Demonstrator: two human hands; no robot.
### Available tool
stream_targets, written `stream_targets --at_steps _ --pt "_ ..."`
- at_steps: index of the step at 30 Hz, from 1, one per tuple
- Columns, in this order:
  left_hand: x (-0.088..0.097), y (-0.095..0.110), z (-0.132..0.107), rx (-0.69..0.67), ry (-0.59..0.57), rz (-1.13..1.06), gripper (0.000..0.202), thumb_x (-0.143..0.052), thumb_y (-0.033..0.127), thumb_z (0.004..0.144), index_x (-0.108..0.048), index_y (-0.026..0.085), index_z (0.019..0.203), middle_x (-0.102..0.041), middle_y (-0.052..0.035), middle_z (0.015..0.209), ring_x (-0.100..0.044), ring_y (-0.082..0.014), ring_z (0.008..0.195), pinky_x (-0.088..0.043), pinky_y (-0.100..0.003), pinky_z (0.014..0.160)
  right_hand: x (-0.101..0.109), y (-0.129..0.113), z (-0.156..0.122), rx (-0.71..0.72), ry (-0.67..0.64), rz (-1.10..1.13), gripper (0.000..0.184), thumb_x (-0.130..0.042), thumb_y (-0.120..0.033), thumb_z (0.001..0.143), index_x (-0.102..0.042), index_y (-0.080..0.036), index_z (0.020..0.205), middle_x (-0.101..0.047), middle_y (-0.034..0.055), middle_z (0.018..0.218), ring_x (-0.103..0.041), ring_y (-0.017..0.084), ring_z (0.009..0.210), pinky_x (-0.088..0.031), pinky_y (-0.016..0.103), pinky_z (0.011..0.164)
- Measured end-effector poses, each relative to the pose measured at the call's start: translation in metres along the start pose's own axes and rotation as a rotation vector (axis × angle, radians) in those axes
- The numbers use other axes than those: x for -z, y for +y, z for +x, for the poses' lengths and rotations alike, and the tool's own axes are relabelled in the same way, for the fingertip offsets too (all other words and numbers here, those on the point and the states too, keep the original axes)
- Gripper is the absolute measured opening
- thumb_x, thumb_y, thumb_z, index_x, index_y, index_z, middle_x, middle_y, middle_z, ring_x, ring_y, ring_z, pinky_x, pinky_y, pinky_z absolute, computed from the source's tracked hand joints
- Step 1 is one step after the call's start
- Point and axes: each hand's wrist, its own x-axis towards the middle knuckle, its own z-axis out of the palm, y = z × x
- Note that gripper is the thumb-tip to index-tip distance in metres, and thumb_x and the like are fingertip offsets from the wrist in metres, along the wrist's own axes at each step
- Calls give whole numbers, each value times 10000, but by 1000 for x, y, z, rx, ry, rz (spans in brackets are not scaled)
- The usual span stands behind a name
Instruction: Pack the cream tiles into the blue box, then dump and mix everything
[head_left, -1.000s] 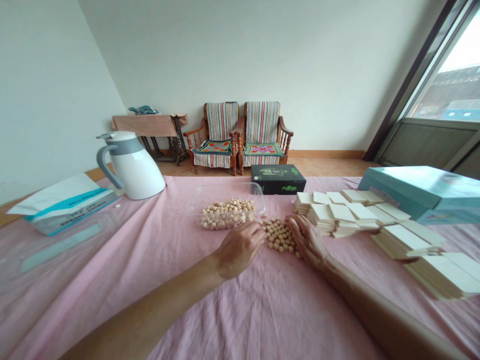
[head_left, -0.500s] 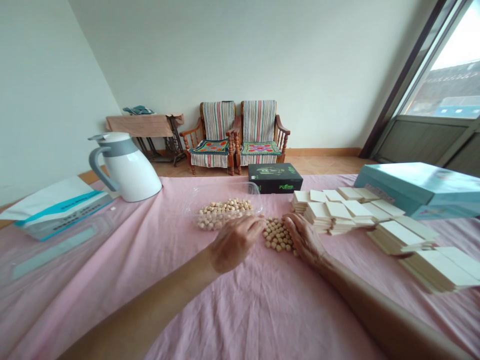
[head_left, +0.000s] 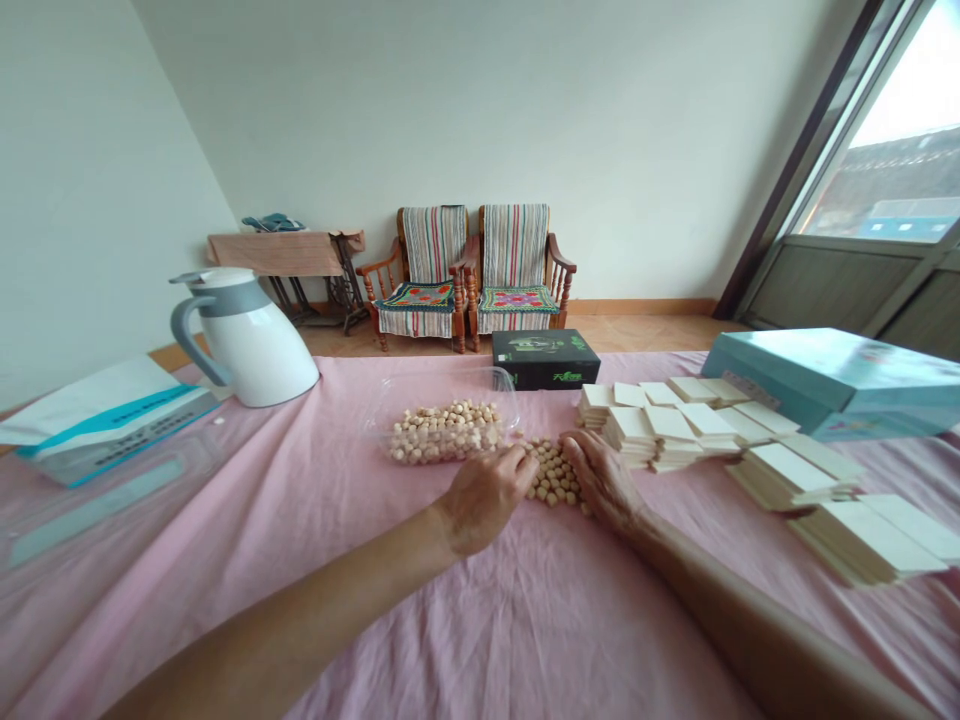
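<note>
I am looking at a loose pile of seeds, small, round and pale tan, lying on the pink-clothed surface just in front of the clear plastic container that holds more of them. I am cupping the pile between my hands: my left hand is curling knuckles-up over its left edge, though I cannot tell whether it is gripping any, while my right hand is lying open along its right edge. Compared with half a second ago, my hands are closing in and the pile is sitting tighter between them.
</note>
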Motion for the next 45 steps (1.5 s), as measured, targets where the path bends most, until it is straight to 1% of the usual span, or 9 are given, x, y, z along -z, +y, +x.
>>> stream_targets --at_steps 3,6,10,14,17,21,27,38,45 --pt "24 -15 -7 -12 162 53 152 -435 120 909 -560 154 987 -624 -60 951 -616 -172 840 -499 -297 733 0 1 0 -1 -9 1 359 -301 -415 968 -585 -207 898 -621 84 908 -570 215 900 -449 363 834" --pt "46 -38 -10 105 306 167 149 -478 147 897 -583 145 1003 -640 -79 939 -603 -213 871 -490 -360 763 -1 1 0 5 -8 2 360 -300 -413 969 -586 -207 893 -618 86 902 -568 219 892 -450 371 828" --pt "52 -47 -13 66 436 221 182 -486 158 901 -579 134 1056 -653 -100 1031 -596 -227 925 -491 -379 806 -1 0 0 16 11 -3 351 -312 -408 966 -593 -209 895 -624 91 908 -572 229 897 -461 376 821" --pt "26 -19 -12 -107 204 114 222 -418 90 909 -546 114 1089 -647 -106 1067 -644 -171 891 -537 -270 726 -1 0 0 24 9 -9 340 -317 -393 966 -595 -209 899 -628 94 902 -575 231 890 -465 376 811" --pt "1 0 -2 -39 -55 142 258 -379 36 885 -527 103 1086 -596 -157 1176 -670 -182 855 -558 -258 630 -2 2 0 33 -6 -8 327 -321 -374 969 -592 -204 904 -628 95 913 -572 225 889 -455 375 823" --pt "-19 8 19 120 -211 162 275 -314 44 900 -506 118 1082 -619 -154 1045 -688 -234 779 -575 -337 580 -3 4 0 20 -23 -13 332 -315 -377 971 -584 -202 887 -615 92 899 -568 218 876 -446 363 814" --pt "-25 10 32 295 -262 127 264 -309 57 909 -510 113 1070 -624 -145 949 -691 -258 778 -579 -371 594 -2 4 0 12 -37 -4 345 -310 -388 971 -582 -195 883 -599 85 887 -567 209 883 -443 347 823" --pt "-6 11 4 191 -310 80 423 -311 -46 817 -468 111 1176 -567 -150 1145 -648 -236 898 -553 -350 726 -2 6 -1 36 -28 -37 316 -329 -369 966 -586 -204 884 -624 80 923 -572 206 898 -443 329 820" --pt "25 1 -18 161 -237 -70 283 -375 -24 799 -519 158 960 -566 -76 985 -605 -175 802 -515 -282 701 -3 6 -1 37 -37 -46 323 -322 -379 966 -573 -203 864 -618 75 907 -567 204 881 -441 333 807"
